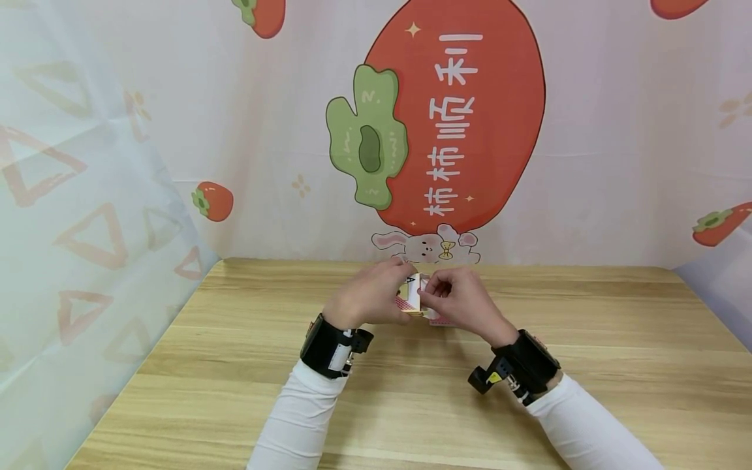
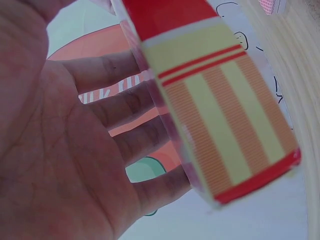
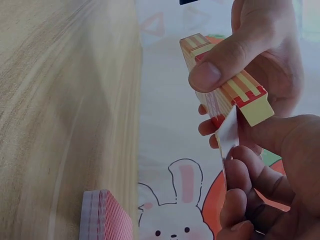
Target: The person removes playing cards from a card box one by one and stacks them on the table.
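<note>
A small playing-card box [image 1: 409,294] is up off the table between the two hands, striped orange and cream with red bands. My left hand [image 1: 370,294] grips it, thumb on one narrow side and fingers on the other, as the right wrist view shows. Its striped side [image 2: 220,115] fills much of the left wrist view. At the box's end a pale flap [image 3: 229,135] stands out. My right hand [image 3: 280,175] pinches this flap with curled fingers; part of that grasp is hidden. A stack of red-backed playing cards [image 3: 106,217] sits on the table below the right hand.
The wood-grain table [image 1: 235,391] reaches back to a hanging cloth [image 1: 264,130] printed with persimmons and a rabbit. Another cloth side [image 1: 88,261] hangs along the table's left edge.
</note>
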### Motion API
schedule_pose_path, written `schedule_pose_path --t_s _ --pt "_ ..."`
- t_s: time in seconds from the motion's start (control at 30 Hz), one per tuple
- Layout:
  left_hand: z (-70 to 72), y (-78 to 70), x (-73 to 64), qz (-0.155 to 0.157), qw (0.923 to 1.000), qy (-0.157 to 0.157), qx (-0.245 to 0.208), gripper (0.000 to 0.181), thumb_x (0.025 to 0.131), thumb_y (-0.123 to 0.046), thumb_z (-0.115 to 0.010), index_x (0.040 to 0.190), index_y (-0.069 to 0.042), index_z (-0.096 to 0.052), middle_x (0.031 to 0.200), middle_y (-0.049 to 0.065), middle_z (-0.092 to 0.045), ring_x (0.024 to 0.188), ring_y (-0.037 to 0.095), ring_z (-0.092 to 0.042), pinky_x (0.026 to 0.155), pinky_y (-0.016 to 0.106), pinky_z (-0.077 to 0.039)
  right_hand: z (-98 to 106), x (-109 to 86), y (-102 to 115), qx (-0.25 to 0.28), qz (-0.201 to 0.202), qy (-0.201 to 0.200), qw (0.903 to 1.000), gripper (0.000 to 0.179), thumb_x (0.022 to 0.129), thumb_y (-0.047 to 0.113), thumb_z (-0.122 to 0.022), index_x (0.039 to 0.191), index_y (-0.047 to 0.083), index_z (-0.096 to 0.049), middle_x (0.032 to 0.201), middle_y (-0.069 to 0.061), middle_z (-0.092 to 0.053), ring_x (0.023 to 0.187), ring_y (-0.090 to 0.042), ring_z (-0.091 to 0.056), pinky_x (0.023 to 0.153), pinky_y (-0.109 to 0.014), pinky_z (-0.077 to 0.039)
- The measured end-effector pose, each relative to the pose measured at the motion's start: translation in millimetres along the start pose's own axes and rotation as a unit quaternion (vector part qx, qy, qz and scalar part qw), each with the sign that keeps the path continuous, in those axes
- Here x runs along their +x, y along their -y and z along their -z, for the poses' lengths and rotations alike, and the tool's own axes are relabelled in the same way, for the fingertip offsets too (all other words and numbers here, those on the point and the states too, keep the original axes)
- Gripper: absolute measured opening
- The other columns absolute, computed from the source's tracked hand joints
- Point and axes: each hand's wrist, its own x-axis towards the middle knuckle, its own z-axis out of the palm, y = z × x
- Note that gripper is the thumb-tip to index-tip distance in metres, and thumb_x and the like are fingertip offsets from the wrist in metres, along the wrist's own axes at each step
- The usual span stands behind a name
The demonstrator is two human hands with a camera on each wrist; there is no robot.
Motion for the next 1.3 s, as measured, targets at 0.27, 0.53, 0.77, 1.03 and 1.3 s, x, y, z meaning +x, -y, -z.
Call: schedule_pose_path --t_s 0.27,0.53,0.77,1.03,1.3 --pt "0.8 -1.2 -0.5 -0.006 1.0000 -0.003 0.002 0.060 0.061 -0.033 -0.078 0.113 -0.014 -0.054 0.101 -0.004 -0.049 0.087 0.011 -0.046 0.070 0.021 -0.039 -4 -1.4 1 -0.014 -0.030 -0.003 0.9994 0.017 0.077 0.025 -0.070 0.068 0.017 -0.059 0.064 0.003 -0.055 0.060 -0.015 -0.051 0.050 -0.029 -0.041" --pt "-0.1 -0.2 0.2 -0.003 1.0000 -0.002 0.005 0.061 0.062 -0.034 -0.077 0.114 -0.015 -0.054 0.102 -0.005 -0.049 0.087 0.010 -0.047 0.071 0.022 -0.039 -3 -2.0 3 -0.017 -0.047 0.004 0.9987 0.018 0.077 0.026 -0.070 0.067 0.016 -0.059 0.063 0.002 -0.055 0.058 -0.015 -0.052 0.049 -0.029 -0.042" --pt "-0.1 0.3 -0.7 -0.001 0.9999 0.000 0.012 0.061 0.062 -0.035 -0.077 0.115 -0.015 -0.054 0.104 -0.005 -0.050 0.088 0.010 -0.047 0.072 0.022 -0.039 -1 -1.4 2 -0.014 -0.062 0.031 0.9975 0.022 0.079 0.031 -0.068 0.066 0.016 -0.061 0.063 0.002 -0.056 0.056 -0.015 -0.051 0.048 -0.029 -0.041" --pt "0.5 2.2 -1.9 0.001 1.0000 0.002 0.000 0.062 0.062 -0.034 -0.078 0.116 -0.015 -0.054 0.102 -0.003 -0.051 0.085 0.011 -0.047 0.071 0.023 -0.039 2 -0.5 2 0.018 -0.073 0.069 0.9948 0.024 0.082 0.033 -0.066 0.066 0.015 -0.063 0.061 0.000 -0.055 0.056 -0.017 -0.048 0.048 -0.028 -0.035" --pt "2.4 5.8 -2.4 0.007 0.9999 -0.007 -0.006 0.065 0.061 -0.032 -0.077 0.119 -0.016 -0.053 0.102 -0.005 -0.051 0.086 0.010 -0.048 0.073 0.023 -0.039 10 -0.7 3 0.066 -0.091 0.084 0.9901 0.028 0.086 0.030 -0.061 0.069 0.009 -0.061 0.062 -0.004 -0.048 0.059 -0.018 -0.042 0.052 -0.029 -0.032"
